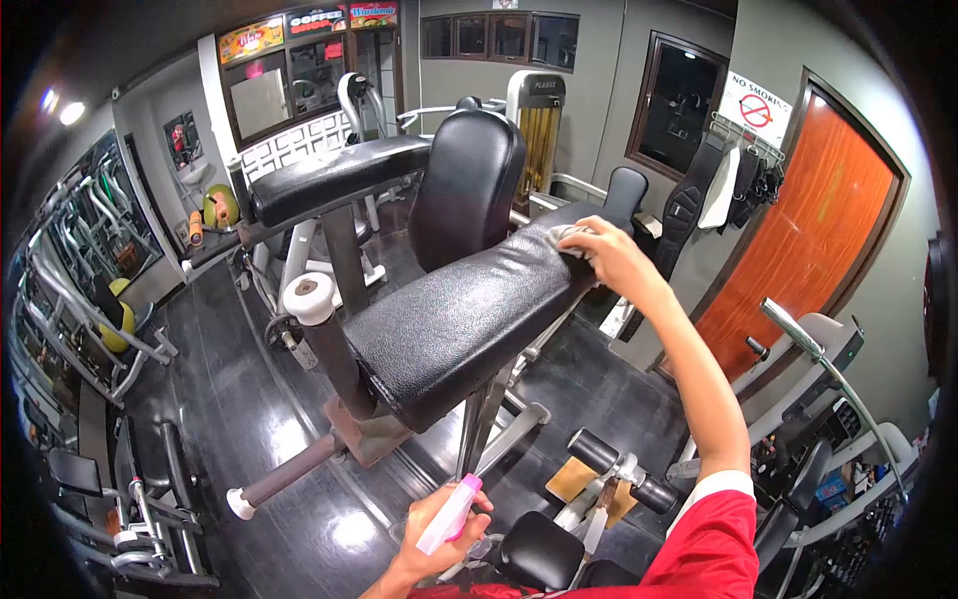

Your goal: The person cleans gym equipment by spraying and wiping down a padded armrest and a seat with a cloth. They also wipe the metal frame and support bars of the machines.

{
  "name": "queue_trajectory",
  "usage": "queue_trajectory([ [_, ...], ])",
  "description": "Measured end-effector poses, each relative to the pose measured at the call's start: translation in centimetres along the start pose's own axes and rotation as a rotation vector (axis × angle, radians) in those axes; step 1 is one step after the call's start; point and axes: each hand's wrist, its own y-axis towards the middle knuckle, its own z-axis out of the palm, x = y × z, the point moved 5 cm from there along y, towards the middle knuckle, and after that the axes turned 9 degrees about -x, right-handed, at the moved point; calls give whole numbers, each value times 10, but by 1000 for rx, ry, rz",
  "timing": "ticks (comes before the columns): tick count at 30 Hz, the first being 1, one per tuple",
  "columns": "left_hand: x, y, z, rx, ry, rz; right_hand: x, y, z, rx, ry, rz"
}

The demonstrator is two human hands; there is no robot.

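Note:
A grey cloth (567,238) is bunched under the fingers of my right hand (605,255), pressed on the far right end of a black padded bench (459,309). The pad's surface looks wrinkled near the cloth. My left hand (434,534), low in the view, is wrapped round a pink and white spray bottle top (454,511); the bottle's lower part is hard to make out. Behind the bench pad stands an upright black backrest (467,188). A white-capped post (310,298) rises at the pad's left end.
Another black pad (339,175) extends at the back left. Below me are a small black seat (541,551) and foam rollers (594,451). A brown door (798,230) and a machine with a curved metal bar (848,379) are on the right.

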Motion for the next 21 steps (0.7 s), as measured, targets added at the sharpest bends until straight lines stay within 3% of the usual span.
queue_trajectory([
  [8,6,3,2,-68,15,-27,-130,-2,-8,-84,-59,148],
  [9,6,4,4,-65,50,-29,-140,1,-8,-109,-80,146],
  [10,6,5,6,-58,83,-27,-154,3,-8,-70,-101,277],
  [14,3,10,10,-13,146,-34,-187,5,3,-126,-198,329],
  [16,-17,17,15,75,185,123,-182,8,8,-144,-249,382],
  [18,-23,25,11,44,19,-112,-174,9,6,-91,-385,511],
  [21,-46,55,21,95,-162,-148,-187,-3,7,-134,-193,559],
])
